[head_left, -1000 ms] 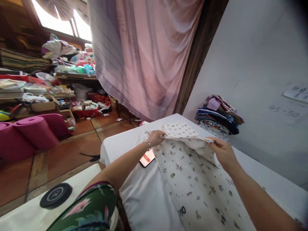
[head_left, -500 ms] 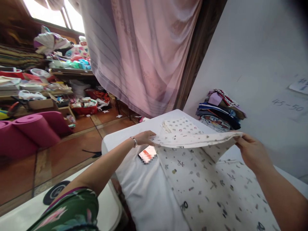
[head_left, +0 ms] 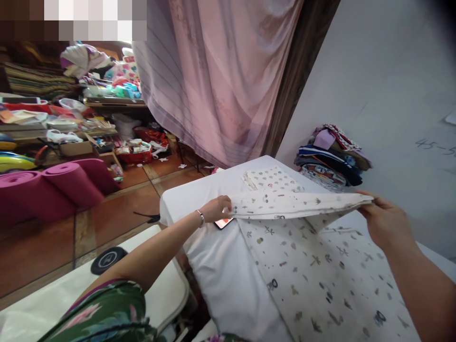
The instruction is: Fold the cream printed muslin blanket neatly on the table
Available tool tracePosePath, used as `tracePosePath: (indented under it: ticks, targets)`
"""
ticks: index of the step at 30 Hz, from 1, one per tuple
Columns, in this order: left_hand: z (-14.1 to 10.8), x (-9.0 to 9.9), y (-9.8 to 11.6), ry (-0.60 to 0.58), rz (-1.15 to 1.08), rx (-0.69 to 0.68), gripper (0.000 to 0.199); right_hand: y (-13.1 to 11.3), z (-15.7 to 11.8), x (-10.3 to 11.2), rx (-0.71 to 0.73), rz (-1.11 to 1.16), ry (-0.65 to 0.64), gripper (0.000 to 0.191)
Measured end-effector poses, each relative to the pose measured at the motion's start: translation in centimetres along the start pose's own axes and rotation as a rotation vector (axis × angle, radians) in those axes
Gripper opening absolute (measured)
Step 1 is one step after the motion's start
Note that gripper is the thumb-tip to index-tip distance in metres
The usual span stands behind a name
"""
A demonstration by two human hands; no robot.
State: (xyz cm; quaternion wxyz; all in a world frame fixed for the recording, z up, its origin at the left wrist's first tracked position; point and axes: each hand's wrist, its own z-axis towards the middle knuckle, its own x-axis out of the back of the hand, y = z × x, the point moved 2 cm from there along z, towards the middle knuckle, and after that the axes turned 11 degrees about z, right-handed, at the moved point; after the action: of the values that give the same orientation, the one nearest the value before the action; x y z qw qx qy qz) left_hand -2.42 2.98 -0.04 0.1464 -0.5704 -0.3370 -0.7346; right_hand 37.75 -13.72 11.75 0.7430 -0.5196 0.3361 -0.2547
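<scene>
A white printed cloth (head_left: 320,280) with small plant and animal figures lies over the table (head_left: 192,190), its far part lifted into a folded band. My left hand (head_left: 216,209), with a bracelet at the wrist, pinches the band's left end. At the right end, my right hand (head_left: 388,221) grips the same band between thumb and fingers. The band is stretched nearly straight between both hands. Behind it lies a smaller folded printed cloth (head_left: 272,179). A phone (head_left: 223,223) with a lit screen shows partly under my left hand.
A pile of folded clothes (head_left: 331,156) stands by the wall at the back right. A pink curtain (head_left: 228,85) hangs beyond the table. Rolled pink mats (head_left: 71,185) and cluttered shelves are on the left. A black round object (head_left: 109,260) sits on a white surface beside my left arm.
The sagging band of cloth has been pulled tauter, with my right hand farther right. My left hand now covers more of the phone. The view has turned slightly left.
</scene>
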Motion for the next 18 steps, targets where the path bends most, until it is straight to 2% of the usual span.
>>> tracePosePath:
  ticks: [4, 8, 12, 18]
  targets:
    - [0.2, 0.0, 0.5, 0.016, 0.013, -0.013, 0.007, 0.4, 0.1, 0.5, 0.018, 0.01, -0.017, 0.035]
    - [0.1, 1.2, 1.2, 0.101, -0.03, 0.024, 0.011, 1.1, 0.5, 1.3, 0.008, -0.023, -0.019, 0.035]
    - [-0.8, 2.8, 1.4, 0.183, -0.163, 0.1, 0.022, 2.7, 1.2, 3.1, -0.013, -0.022, 0.013, 0.03]
    - [-2.4, 3.0, 2.6, 0.112, -0.372, 0.112, 0.032, 4.9, 1.6, 5.4, -0.057, -0.019, 0.051, 0.024]
